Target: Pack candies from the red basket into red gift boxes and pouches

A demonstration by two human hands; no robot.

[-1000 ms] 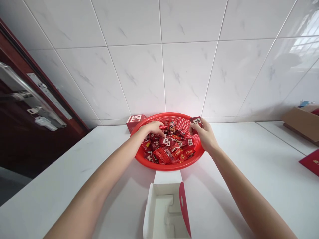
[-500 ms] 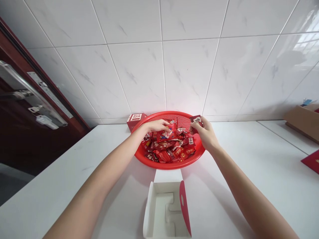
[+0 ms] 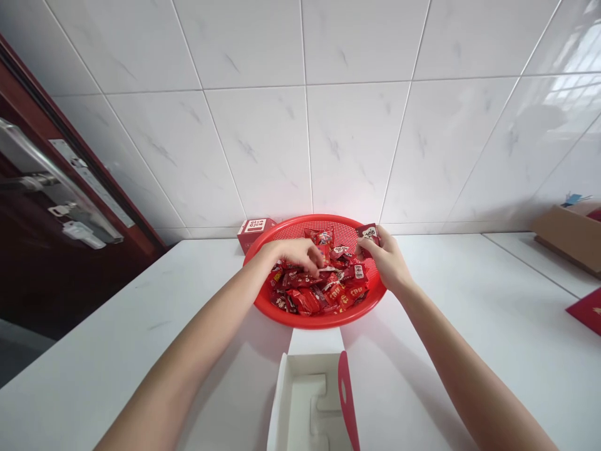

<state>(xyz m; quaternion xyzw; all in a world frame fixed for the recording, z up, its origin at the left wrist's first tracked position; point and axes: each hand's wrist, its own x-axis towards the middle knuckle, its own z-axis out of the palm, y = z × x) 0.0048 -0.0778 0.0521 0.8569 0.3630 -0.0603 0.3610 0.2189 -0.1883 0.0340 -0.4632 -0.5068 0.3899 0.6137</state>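
Head view: our right hand (image 3: 387, 260) pinches a dark-red packet (image 3: 368, 232), thumb across its face, over the basket (image 3: 319, 322)'s right side. Our left hand (image 3: 300, 252) curls half-open at the wrapped sweets (image 3: 305, 300) inside; any hold unclear. We judge the packet light, slick, best gripped by an edge. Basket: perforated, curved. Carton (image 3: 300, 401): white-lined, open.

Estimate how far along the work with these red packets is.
Done: the white box stands open.
In hand: the right hand holds a dark red packet; the left hand is over the loose packets.
Remaining: many packets lie in the red basket, none in the box's visible part, so probably early.
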